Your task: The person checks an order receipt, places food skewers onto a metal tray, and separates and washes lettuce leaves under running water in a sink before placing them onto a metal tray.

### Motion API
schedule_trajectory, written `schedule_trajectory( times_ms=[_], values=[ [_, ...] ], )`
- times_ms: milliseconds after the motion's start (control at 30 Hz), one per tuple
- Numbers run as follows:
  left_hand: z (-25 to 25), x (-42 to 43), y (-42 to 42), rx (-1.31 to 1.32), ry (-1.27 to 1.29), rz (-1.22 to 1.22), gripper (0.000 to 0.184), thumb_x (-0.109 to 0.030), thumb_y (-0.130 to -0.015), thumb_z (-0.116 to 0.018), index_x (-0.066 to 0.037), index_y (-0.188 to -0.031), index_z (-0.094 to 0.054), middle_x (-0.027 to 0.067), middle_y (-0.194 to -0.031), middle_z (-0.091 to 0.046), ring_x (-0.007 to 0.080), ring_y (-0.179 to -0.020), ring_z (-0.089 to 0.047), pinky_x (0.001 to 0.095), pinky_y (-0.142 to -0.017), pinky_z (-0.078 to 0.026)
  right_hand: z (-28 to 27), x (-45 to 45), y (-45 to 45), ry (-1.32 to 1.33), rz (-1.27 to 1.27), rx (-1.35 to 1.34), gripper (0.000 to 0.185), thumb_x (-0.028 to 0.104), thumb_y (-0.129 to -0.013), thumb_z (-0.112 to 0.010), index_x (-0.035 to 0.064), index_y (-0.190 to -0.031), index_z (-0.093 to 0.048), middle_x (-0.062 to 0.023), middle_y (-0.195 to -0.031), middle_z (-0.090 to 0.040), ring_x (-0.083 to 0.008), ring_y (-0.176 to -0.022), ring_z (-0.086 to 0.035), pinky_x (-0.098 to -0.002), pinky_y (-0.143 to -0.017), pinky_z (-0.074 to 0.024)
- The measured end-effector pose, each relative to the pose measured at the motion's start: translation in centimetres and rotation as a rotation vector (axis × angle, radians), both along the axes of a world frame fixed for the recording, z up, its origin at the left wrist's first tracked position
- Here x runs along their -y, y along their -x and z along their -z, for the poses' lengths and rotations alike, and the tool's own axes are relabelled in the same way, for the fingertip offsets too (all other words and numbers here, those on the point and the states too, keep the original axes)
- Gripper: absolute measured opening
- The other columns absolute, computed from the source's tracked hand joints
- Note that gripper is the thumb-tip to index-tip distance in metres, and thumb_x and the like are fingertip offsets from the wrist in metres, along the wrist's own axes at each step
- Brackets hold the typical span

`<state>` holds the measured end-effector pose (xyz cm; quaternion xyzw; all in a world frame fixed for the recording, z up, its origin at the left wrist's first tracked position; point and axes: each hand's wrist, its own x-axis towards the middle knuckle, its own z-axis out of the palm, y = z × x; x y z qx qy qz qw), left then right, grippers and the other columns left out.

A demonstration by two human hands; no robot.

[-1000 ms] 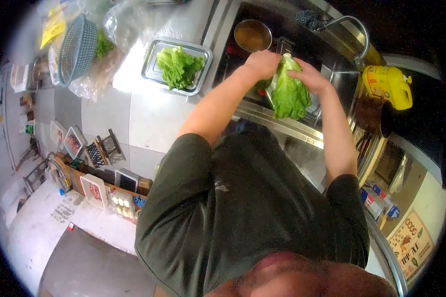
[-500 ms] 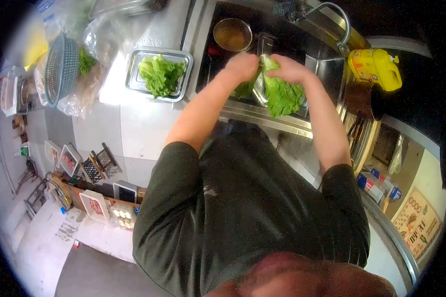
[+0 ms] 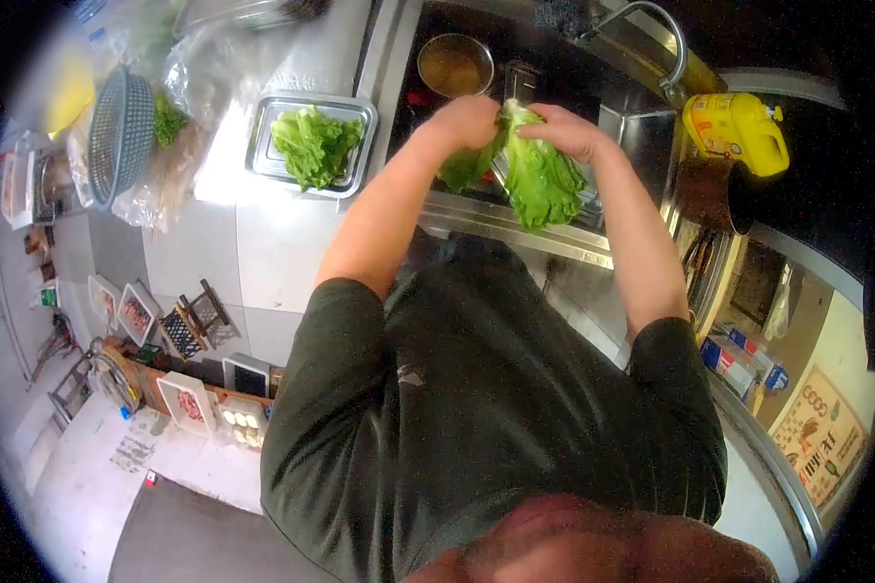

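Over the sink, my right hand (image 3: 566,132) is closed around the stem end of a head of lettuce (image 3: 542,183), whose green leaves hang down toward me. Close beside it, my left hand (image 3: 469,122) has its fingers curled at a lettuce leaf (image 3: 467,167) that droops below the hand. The fingertips of the left hand are partly hidden. Loose lettuce leaves (image 3: 313,148) lie in a metal tray (image 3: 367,155) on the counter to the left.
A round metal bowl (image 3: 455,66) stands in the sink behind my hands, with a curved faucet (image 3: 679,58) at the right. Further right is a yellow jug (image 3: 734,134). A blue-grey basket (image 3: 122,136) and plastic bags (image 3: 214,73) are at the far left.
The lettuce head in my right hand has turned and shifted slightly left, showing more of its pale stem. My left hand has moved a little left and down with its leaf.
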<state>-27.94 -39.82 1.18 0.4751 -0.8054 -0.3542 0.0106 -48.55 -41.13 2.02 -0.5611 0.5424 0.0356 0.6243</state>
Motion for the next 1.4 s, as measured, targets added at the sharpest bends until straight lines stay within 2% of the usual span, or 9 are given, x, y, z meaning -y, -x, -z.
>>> schedule_trajectory(
  times_ms=[100,567,767,833,1067,1200,1300,1367,1400],
  values=[
    [0.3,0.3,0.3,0.022,0.002,0.016,0.022,-0.015,-0.079,-0.052,-0.002,-0.091,-0.065,0.0207,-0.094,-0.064,0.0361,-0.089,-0.062,0.0442,-0.078,-0.05,0.1,-1.1,-1.4,0.316,-0.132,-0.239,0.088,0.049,-0.071,-0.071,-0.0007,-0.136,-0.037,-0.0233,-0.128,-0.048,-0.029,-0.115,-0.051,-0.038,-0.096,-0.0419],
    [-3.1,-0.7,0.0,0.21,-0.003,-0.05,0.019,-0.01,-0.08,-0.052,-0.003,-0.09,-0.065,0.017,-0.093,-0.066,0.0335,-0.089,-0.064,0.0429,-0.077,-0.053,-2.6,-0.5,-2.4,0.453,-0.435,-0.43,0.049,0.029,-0.075,-0.064,0.0011,-0.114,-0.056,-0.0181,-0.109,-0.062,-0.0316,-0.096,-0.06,-0.0397,-0.086,-0.0479],
    [-2.0,-2.9,-11.5,0.303,0.115,-0.598,0.022,-0.02,-0.087,-0.047,-0.006,-0.099,-0.059,0.0186,-0.086,-0.066,0.0351,-0.083,-0.064,0.0451,-0.07,-0.052,-0.1,0.0,2.4,0.234,-0.046,-0.315,0.056,0.038,-0.072,-0.073,0.0047,-0.114,-0.057,-0.0141,-0.109,-0.063,-0.0234,-0.095,-0.061,-0.0364,-0.082,-0.0479],
    [-2.3,-4.2,-15.7,0.419,0.235,-0.756,0.015,-0.013,-0.082,-0.051,-0.005,-0.085,-0.063,0.0174,-0.083,-0.066,0.0337,-0.081,-0.065,0.0429,-0.069,-0.053,-0.5,-0.4,2.7,0.237,-0.048,-0.269,0.055,0.037,-0.073,-0.073,0.0045,-0.114,-0.057,-0.0138,-0.109,-0.063,-0.0231,-0.095,-0.06,-0.0364,-0.082,-0.048],
    [0.4,-3.0,-23.4,0.639,0.217,-1.008,0.029,-0.028,-0.085,-0.051,-0.005,-0.098,-0.064,0.0192,-0.109,-0.059,0.0354,-0.094,-0.061,0.0426,-0.082,-0.049,-2.4,0.6,1.3,0.296,-0.079,-0.22,0.056,0.036,-0.074,-0.073,0.0037,-0.117,-0.055,-0.0141,-0.11,-0.062,-0.0239,-0.098,-0.06,-0.0372,-0.086,-0.047],
    [5.9,-1.9,-22.5,0.533,0.295,-0.835,0.041,-0.04,-0.083,-0.058,-0.003,-0.1,-0.063,0.0216,-0.108,-0.058,0.0381,-0.102,-0.057,0.0451,-0.086,-0.047,-2.0,1.3,1.9,0.274,-0.018,-0.103,0.066,0.037,-0.071,-0.075,0.0017,-0.122,-0.052,-0.0148,-0.117,-0.059,-0.0246,-0.105,-0.057,-0.0357,-0.092,-0.0433],
    [-1.8,-3.0,-14.5,0.42,0.475,-0.923,0.05,-0.045,-0.08,-0.062,0.001,-0.1,-0.059,0.0229,-0.106,-0.058,0.0359,-0.096,-0.058,0.0447,-0.082,-0.048,-0.8,1.5,3.4,0.206,0.156,0.101,0.065,0.028,-0.072,-0.074,0.0012,-0.125,-0.049,-0.0108,-0.116,-0.059,-0.0209,-0.106,-0.055,-0.0338,-0.094,-0.0418],
    [-1.4,-3.3,-9.1,-0.086,0.422,-0.809,0.054,-0.041,-0.078,-0.068,0.003,-0.108,-0.058,0.0205,-0.109,-0.059,0.0327,-0.099,-0.058,0.0406,-0.083,-0.048,0.4,1.6,4.4,0.157,0.244,0.278,0.056,0.017,-0.076,-0.07,0.0032,-0.126,-0.049,-0.0082,-0.114,-0.06,-0.0191,-0.105,-0.056,-0.0328,-0.094,-0.0425],
    [-2.3,-3.8,-6.6,-0.427,0.004,-0.722,0.059,-0.042,-0.079,-0.068,0.002,-0.116,-0.055,0.0182,-0.116,-0.058,0.0295,-0.106,-0.056,0.0381,-0.088,-0.046,-0.7,1.4,3.8,0.095,0.27,0.401,0.057,0.016,-0.076,-0.069,0.0032,-0.127,-0.048,-0.0087,-0.116,-0.059,-0.0199,-0.107,-0.056,-0.0334,-0.095,-0.0422]
  ],
)
